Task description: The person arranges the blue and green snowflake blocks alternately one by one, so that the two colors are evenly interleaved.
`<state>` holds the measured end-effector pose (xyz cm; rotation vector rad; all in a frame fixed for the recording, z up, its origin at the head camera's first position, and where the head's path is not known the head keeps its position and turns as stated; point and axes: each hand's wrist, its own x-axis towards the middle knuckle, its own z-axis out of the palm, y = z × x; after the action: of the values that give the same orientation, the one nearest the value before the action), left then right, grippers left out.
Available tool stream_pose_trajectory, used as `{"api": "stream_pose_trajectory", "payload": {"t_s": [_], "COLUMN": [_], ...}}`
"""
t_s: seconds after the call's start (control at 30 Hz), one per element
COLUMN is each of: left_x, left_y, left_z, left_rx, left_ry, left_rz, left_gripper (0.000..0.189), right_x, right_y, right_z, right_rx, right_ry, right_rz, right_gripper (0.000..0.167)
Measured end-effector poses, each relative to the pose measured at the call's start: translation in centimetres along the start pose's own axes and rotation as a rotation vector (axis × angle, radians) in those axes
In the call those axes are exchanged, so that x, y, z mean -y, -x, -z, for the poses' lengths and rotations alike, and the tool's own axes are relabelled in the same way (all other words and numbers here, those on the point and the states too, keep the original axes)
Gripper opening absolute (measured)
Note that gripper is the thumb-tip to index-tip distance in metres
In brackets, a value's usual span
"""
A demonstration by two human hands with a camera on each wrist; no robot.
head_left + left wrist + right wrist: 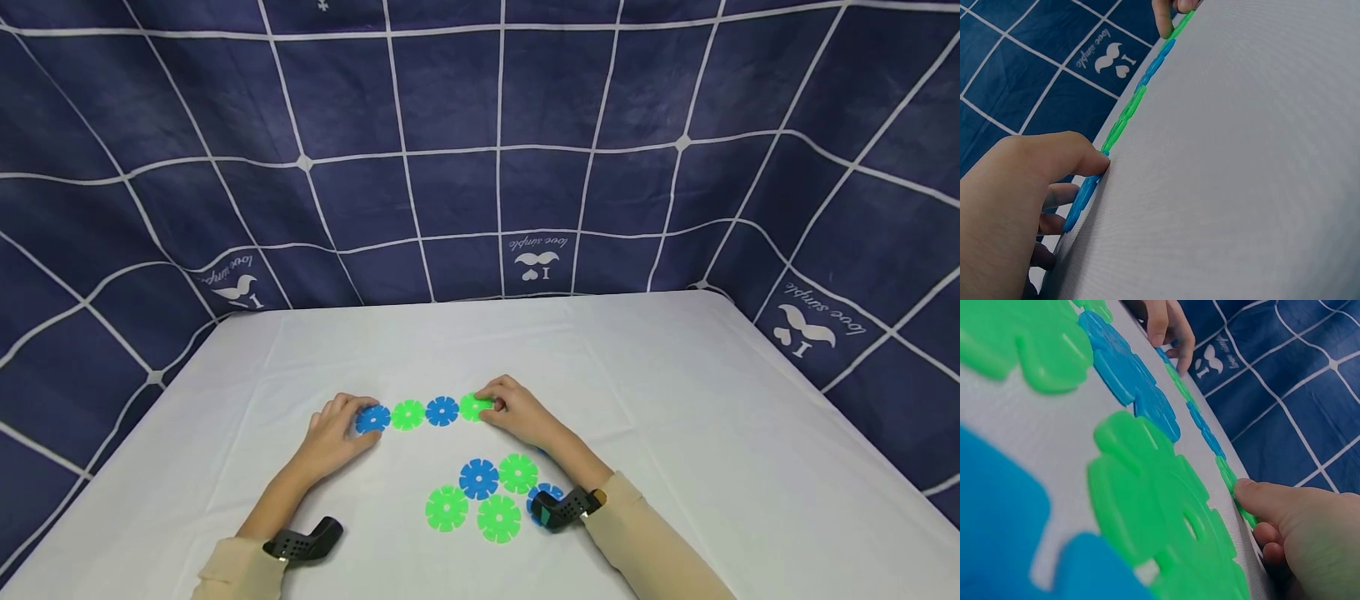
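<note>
Four notched plastic building discs lie edge to edge in a row on the white tablecloth. From the left they run blue [373, 419], green [408, 415], blue [442, 411] and green [472, 407]. My left hand [336, 433] holds the leftmost blue disc by its edges, thumb on the near side and fingers on the far side, as the left wrist view also shows. At the other end my right hand [519, 411] pinches the last green disc [1227, 475] between thumb and fingers, hiding part of its right edge.
Nearer to me lies a loose group of discs, among them a blue disc [478, 479] and a green disc [498, 518]. My right forearm and wrist camera [566, 507] partly cover another blue one. A dark blue gridded curtain [450, 192] hangs behind the table.
</note>
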<state>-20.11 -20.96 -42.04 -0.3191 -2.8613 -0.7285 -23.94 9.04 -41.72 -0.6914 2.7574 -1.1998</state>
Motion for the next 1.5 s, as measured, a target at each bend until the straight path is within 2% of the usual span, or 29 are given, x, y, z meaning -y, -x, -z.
{"api": "stream_pose_trajectory", "payload": {"t_s": [0.37,0.57,0.77,0.87,1.03,1.1,1.33,1.5], "left_x": [-0.2,-0.3,-0.2,-0.2,0.0,0.1,0.0,0.1], "left_y": [0.0,0.1,0.0,0.0,-0.1,-0.1,0.0,0.2], "left_z": [0.0,0.2,0.2,0.1,-0.1,-0.2,-0.3,-0.4], "left_rx": [-0.001,-0.002,-0.007,0.004,-0.002,-0.010,0.001,-0.023], "left_ry": [-0.012,-0.020,-0.025,-0.018,-0.009,-0.004,0.000,-0.009], "left_rz": [0.005,0.007,0.010,0.009,0.009,0.006,0.002,0.003], "left_gripper": [0.047,0.048,0.049,0.051,0.051,0.051,0.051,0.050], "right_x": [0.7,1.9,3.6,3.9,3.8,3.5,2.3,1.9], "right_y": [0.2,0.3,1.2,2.2,3.6,3.8,4.4,4.6], "right_z": [0.3,1.4,1.5,1.0,0.5,0.5,0.2,-0.3], "right_rx": [0.011,0.042,0.144,0.193,0.179,0.171,0.249,0.270], "right_ry": [-0.004,0.025,0.040,0.098,0.215,0.226,0.217,0.237], "right_rz": [-0.009,0.032,0.080,0.125,0.209,0.220,0.200,0.208], "right_gripper": [0.031,0.028,0.028,0.027,0.025,0.025,0.030,0.040]}}
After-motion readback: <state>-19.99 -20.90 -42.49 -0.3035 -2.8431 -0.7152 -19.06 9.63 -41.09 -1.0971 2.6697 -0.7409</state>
